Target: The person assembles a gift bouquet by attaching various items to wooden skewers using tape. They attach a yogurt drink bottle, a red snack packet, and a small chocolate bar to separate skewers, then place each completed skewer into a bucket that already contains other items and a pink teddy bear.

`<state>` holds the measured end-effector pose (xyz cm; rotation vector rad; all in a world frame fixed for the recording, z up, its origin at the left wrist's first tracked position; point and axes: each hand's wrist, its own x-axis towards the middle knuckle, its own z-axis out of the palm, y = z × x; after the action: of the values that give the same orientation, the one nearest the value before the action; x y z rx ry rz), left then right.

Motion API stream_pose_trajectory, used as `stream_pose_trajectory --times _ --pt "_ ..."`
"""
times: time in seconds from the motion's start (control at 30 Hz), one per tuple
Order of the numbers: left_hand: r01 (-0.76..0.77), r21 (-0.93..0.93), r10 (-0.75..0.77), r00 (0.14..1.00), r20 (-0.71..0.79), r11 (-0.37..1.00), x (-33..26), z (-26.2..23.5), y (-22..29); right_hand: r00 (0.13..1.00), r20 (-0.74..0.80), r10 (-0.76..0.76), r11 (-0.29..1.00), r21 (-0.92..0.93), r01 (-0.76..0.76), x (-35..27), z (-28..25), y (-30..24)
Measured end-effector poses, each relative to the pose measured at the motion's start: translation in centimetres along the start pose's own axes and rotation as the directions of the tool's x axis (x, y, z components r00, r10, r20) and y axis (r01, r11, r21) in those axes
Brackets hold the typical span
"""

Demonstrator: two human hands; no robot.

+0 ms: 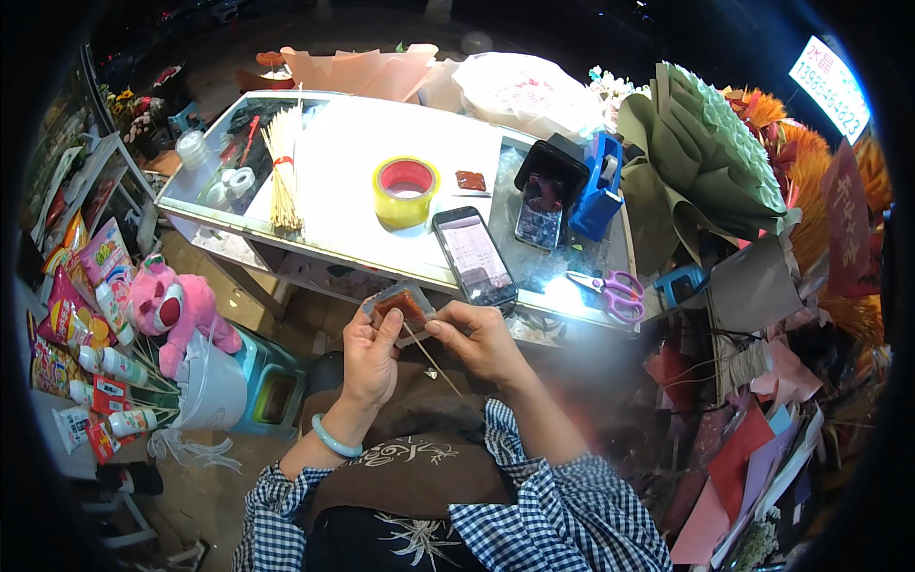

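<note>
My left hand (370, 355) is closed on a small reddish-brown packet (404, 305) with a clear wrapper edge, its thumb on the front. A thin wooden stick (431, 357) slants down to the right from the packet's lower edge. My right hand (477, 341) pinches at the packet's right side, thumb and forefinger together; whether it also touches the stick I cannot tell. Both hands are just off the table's near edge, in front of my brown apron. On the table, a similar reddish-brown packet (471, 181) lies beyond a phone (475, 255) with a lit screen.
A roll of yellow tape (406, 193) stands on the white tabletop (348, 143). Left of it is a bundle of sticks (283, 172). Purple-handled scissors (610, 294) and a blue tape dispenser (600, 186) sit at right. A pink plush toy (181, 305) and wrapped bouquets (701, 153) surround the table.
</note>
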<state>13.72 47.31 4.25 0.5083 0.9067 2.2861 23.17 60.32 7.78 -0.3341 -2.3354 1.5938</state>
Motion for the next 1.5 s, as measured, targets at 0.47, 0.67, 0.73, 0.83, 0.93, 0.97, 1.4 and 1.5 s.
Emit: stream_pose_trajectory --times 0.47,0.67,0.73,0.83,0.93,0.97,1.4,1.5 --pt "-0.051 0.013 0.051 0.998 0.024 0.999 0.4 -0.4 0.2 0.975 -0.042 -0.219 0.959 -0.192 0.207 -0.4 0.2 -0.6" --pt "0.069 0.147 -0.084 0.991 0.102 0.987 -0.6 -0.2 -1.3 0.859 -0.355 -0.369 0.905 -0.347 0.245 -0.8 0.6 -0.9" --pt "0.193 0.134 -0.211 0.968 0.136 0.972 -1.3 -0.1 -2.2 0.814 -0.378 -0.44 0.86 -0.439 0.261 -0.8 0.7 -0.9" --pt "0.19 0.243 -0.239 0.952 0.193 0.951 -1.8 -0.1 -3.0 0.777 -0.364 -0.514 0.795 -0.543 0.272 -0.7 0.9 -0.6" --pt "0.092 0.26 -0.122 0.987 0.103 0.961 -1.5 -0.4 -3.0 0.783 -0.299 -0.545 0.744 -0.603 0.288 -0.8 1.3 -0.3" --pt "0.048 0.26 -0.075 0.993 0.094 0.965 -1.2 -0.5 -2.8 0.78 -0.277 -0.561 0.734 -0.603 0.313 -0.7 1.6 -0.3" --pt "0.036 -0.032 -0.035 0.999 0.015 0.999 0.6 -5.0 3.1 0.982 0.187 0.024 0.93 0.356 -0.091 5.4 3.5 -0.6" --pt "-0.032 -0.007 0.03 0.988 -0.15 0.999 0.8 -6.7 3.9 0.941 0.333 0.067 0.915 0.356 -0.191 9.1 4.8 0.4"
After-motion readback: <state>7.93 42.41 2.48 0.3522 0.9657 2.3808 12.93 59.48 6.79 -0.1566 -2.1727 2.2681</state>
